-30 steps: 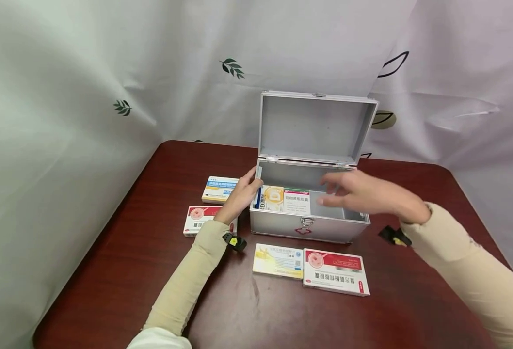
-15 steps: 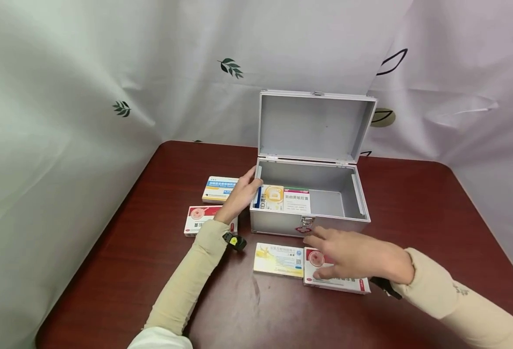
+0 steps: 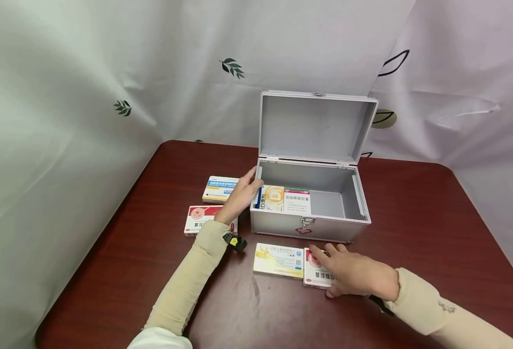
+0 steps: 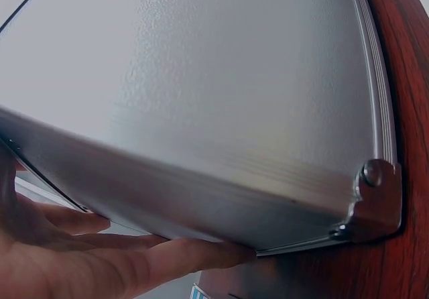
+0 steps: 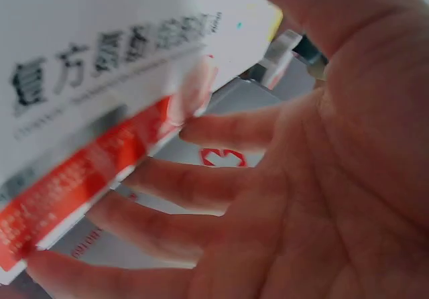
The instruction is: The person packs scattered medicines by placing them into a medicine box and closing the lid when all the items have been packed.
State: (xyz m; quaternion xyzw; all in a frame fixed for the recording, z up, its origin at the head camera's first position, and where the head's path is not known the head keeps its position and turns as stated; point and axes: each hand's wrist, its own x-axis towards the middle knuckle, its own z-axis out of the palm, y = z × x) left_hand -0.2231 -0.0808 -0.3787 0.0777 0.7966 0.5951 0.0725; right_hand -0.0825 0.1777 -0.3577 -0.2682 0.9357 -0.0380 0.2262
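Note:
In the head view my left hand (image 3: 240,195) holds the left wall of an open silver metal case (image 3: 282,224), thumb over the rim. The left wrist view shows its fingers (image 4: 194,255) along the case edge. My right hand (image 3: 356,272) spans a white-and-red medicine box (image 3: 318,277) in front of the case, fingers at the far edge, thumb at the near one. In the right wrist view the fingertips touch the red edge of that medicine box (image 5: 100,78); the palm hides its right part in the head view. Medicine boxes (image 3: 297,201) stand inside the case's left half.
Touching the gripped box on its left lies a yellow-and-white medicine box (image 3: 278,260). Left of the case are a blue-and-white box (image 3: 218,189) and another red-and-white box (image 3: 199,220), partly behind the left arm. The raised lid (image 3: 313,128) stands before a pale curtain (image 3: 186,63).
My right hand has come from above the case's inside down toward me, onto the red-and-white medicine box. The left hand and the case stay where they were.

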